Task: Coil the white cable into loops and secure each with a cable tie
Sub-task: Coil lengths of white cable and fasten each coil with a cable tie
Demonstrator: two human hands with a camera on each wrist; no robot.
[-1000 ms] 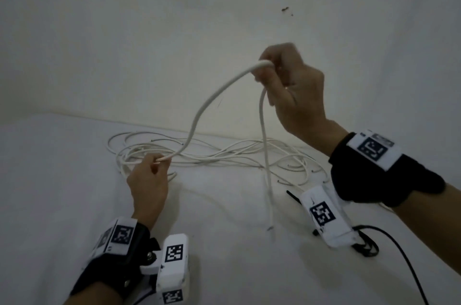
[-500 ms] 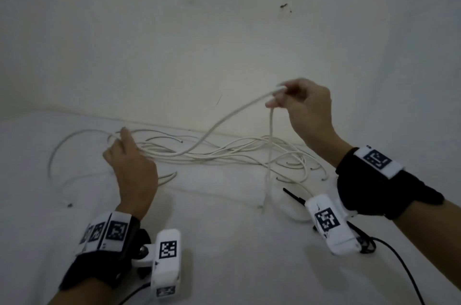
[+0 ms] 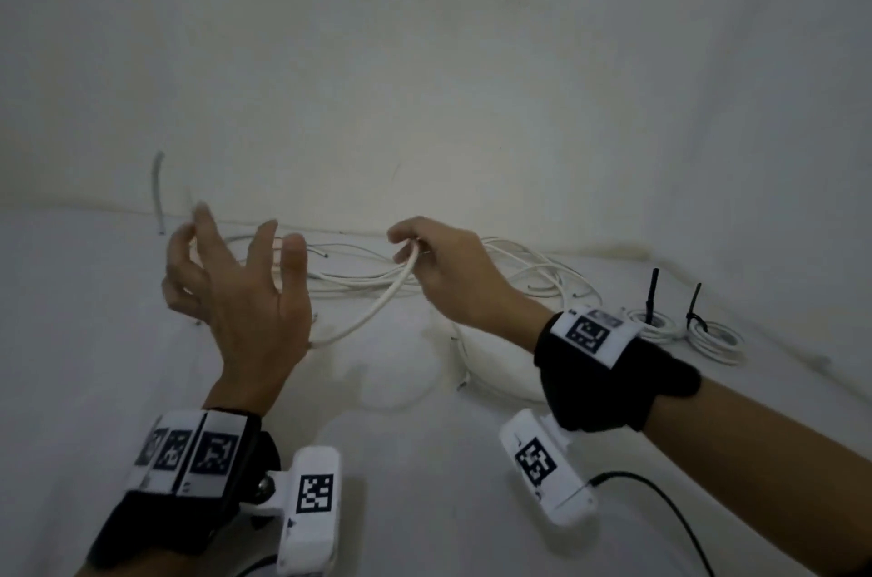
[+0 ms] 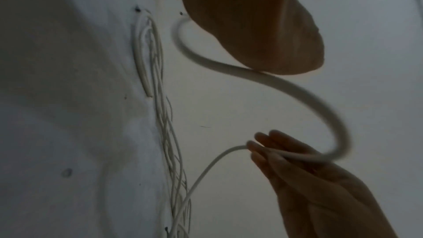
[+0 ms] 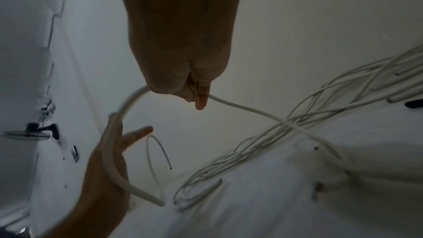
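**Q:** Which step of the task is in hand?

**A:** The forming of a loop. The right hand pinches one length of thin white round cable between thumb and forefinger; from the pinch the cable arcs down toward 7 o'clock and passes behind the left hand. That hand is raised with its fingers spread and holds nothing, though the right wrist view shows the cable lying across its palm.

**Q:** Where is the rest of the material?

**A:** A loose tangle of white cable lengths lies on the white table, from 12 toward 2 o'clock of the right hand. At 3 o'clock, well apart, two small finished white coils rest near the wall, each bound with a black cable tie standing upright.

**Q:** What does the next move call for?

**A:** Probably the left hand must close on the free run and bring it round to the right-hand pinch. No loose tie is visible within reach, so one must be found afterward.
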